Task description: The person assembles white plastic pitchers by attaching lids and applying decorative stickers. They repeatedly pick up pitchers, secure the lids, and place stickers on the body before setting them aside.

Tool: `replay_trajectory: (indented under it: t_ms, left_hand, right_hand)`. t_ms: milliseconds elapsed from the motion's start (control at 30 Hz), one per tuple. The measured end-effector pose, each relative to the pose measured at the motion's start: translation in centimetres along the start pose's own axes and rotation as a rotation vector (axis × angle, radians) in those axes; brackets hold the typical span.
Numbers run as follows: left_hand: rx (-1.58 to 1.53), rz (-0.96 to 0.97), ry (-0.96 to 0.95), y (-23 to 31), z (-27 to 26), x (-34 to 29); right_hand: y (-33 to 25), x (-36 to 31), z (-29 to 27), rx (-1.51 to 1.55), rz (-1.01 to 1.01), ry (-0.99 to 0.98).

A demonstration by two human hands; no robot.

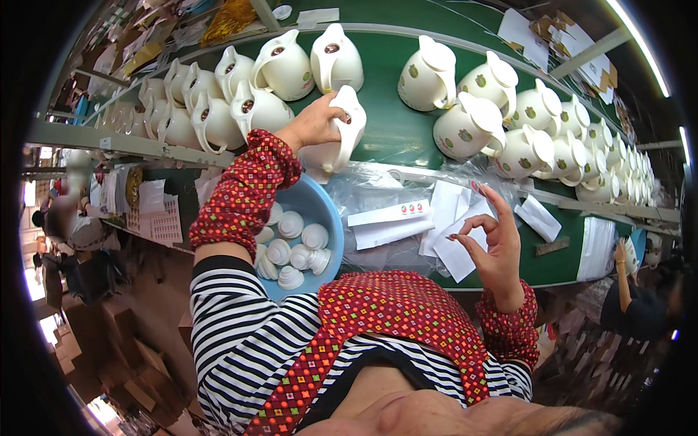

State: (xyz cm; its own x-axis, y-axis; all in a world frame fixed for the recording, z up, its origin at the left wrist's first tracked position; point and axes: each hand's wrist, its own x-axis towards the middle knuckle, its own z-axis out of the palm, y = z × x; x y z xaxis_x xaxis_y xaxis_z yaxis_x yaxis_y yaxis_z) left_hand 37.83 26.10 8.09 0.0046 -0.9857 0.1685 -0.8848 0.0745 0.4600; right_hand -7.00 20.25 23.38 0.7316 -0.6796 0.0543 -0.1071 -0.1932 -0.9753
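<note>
The left hand (314, 127) is closed on a cream-white, round-bellied pitcher with a loop handle (350, 122), gripping it at the upper part. This pitcher stands at the near side of a green-surfaced worktable (382, 134), directly in front of the person and just beyond a light-blue round basin (337, 225).

The right hand (502, 251) is raised over the worktable, well apart from the left hand, with thumb and fingers bent toward one another. Whether anything is pinched at the fingertips cannot be told. Beyond and below it lie loose white paper sheets (465, 251). To their left, a white paper strip bearing small red printed marks (389, 218) rests on crumpled clear plastic film (342, 195).

The basin contains a number of white, stepped, round pieces (315, 236), lying at various angles and touching one another.

On the left, a double row of cream-white pitchers with dark round openings (283, 71) extends into the distance. On the right, a group of cream-white pitchers with pale flat tops and small printed emblems (458, 132) runs toward the far end. A co-worker in dark clothing (634, 309) is visible at the right edge.
</note>
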Motion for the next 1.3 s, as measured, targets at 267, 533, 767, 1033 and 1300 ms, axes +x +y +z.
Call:
replay_trajectory:
  t_ms: [267,533,767,1033,1300]
  left_hand:
    - [-0.63,-0.495,0.061,4.1,-0.7,-0.3]
    - [-1.45,-0.927,-0.404,11.4,12.5,-6.8]
    - [-1.391,-0.935,-0.509,18.8,8.2,-6.0]
    - [-1.124,-0.898,-0.497,23.2,4.3,-5.2]
    - [-1.084,-0.907,-0.45,22.7,4.7,-5.9]
  right_hand:
    - [-2.7,-1.4,-0.6,0.115,-0.138,-0.055]
    - [-5.1,-3.8,0.7,0.268,-0.112,-0.286]
    - [-5.5,-5.6,0.5,0.268,-0.067,-0.318]
    - [-6.0,-5.7,0.8,0.055,-0.088,-0.515]
    - [-4.3,-6.0,2.1,-0.127,-0.197,-0.515]
